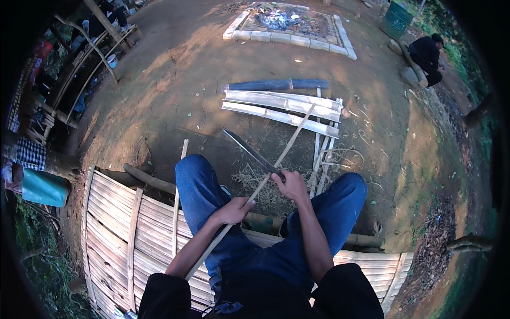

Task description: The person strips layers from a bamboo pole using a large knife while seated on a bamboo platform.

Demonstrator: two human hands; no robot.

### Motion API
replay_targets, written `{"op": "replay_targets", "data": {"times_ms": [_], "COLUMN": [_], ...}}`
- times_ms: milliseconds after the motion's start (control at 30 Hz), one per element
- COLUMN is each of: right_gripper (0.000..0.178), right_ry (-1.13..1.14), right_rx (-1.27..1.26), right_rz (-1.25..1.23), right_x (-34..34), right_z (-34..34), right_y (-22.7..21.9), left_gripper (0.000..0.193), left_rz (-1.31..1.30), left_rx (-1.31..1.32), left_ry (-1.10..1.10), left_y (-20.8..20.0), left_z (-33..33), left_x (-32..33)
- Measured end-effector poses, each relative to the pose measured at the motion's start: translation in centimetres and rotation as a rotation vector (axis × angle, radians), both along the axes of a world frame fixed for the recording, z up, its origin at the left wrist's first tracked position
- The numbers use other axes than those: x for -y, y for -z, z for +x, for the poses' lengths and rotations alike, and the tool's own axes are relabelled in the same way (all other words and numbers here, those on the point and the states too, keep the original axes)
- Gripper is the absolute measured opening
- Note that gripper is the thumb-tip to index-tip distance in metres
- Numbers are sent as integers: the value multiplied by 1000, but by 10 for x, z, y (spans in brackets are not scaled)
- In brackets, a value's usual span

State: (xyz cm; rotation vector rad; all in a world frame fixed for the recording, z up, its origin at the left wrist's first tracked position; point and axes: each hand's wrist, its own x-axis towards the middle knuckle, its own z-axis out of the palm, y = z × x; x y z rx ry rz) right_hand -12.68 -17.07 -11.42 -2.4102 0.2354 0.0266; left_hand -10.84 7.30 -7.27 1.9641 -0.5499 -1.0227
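A long, thin bamboo strip (295, 137) slants across my lap, from beside my left forearm up to the far right. My left hand (234, 210) is closed around its lower part. In my right hand (291, 185) is the handle of a long-bladed knife (248, 149), its dark blade pointing to the far left. Near the handle the blade lies against or just over the strip; whether they touch I cannot tell. Curled bamboo shavings (255, 179) litter the ground between my knees. Beyond them lie pale split bamboo halves (281, 113) and a dark bamboo piece (268, 85).
I sit on a bamboo-slat bench (159, 228), where another strip (176, 204) leans beside my left knee. Several narrow strips (317, 159) lie by my right knee. Farther off are a brick-edged fire pit (265, 37), a green barrel (396, 21) and a seated person (422, 56).
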Motion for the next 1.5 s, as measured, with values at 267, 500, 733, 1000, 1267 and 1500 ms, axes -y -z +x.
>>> {"op": "replay_targets", "data": {"times_ms": [267, 500, 733, 1000, 1267, 1500], "right_gripper": [57, 54, 52, 52, 49, 47], "right_ry": [-53, -205, -369, -41, -150, -232], "right_rx": [83, 179, 234, 229, 180, 191], "right_rz": [83, 251, 32, 160, 224, 88], "right_x": [-1, -18, -37, -7, -14, -8], "right_z": [-4, -12, -17, -4, -17, -22], "right_y": [0, -5, -19, 8, 6, 5], "left_gripper": [35, 30, 28, 31, 26, 29], "left_rz": [-98, -61, -254, -47, -30, -256], "left_rx": [-95, 33, 357, -160, -259, -440], "left_ry": [-44, -4, -20, -36, -9, -179], "left_y": [2, 4, 12, -13, -10, -15], "left_z": [-3, -1, -3, 3, -5, 5], "left_x": [1, 6, 5, -5, -2, -5]}}
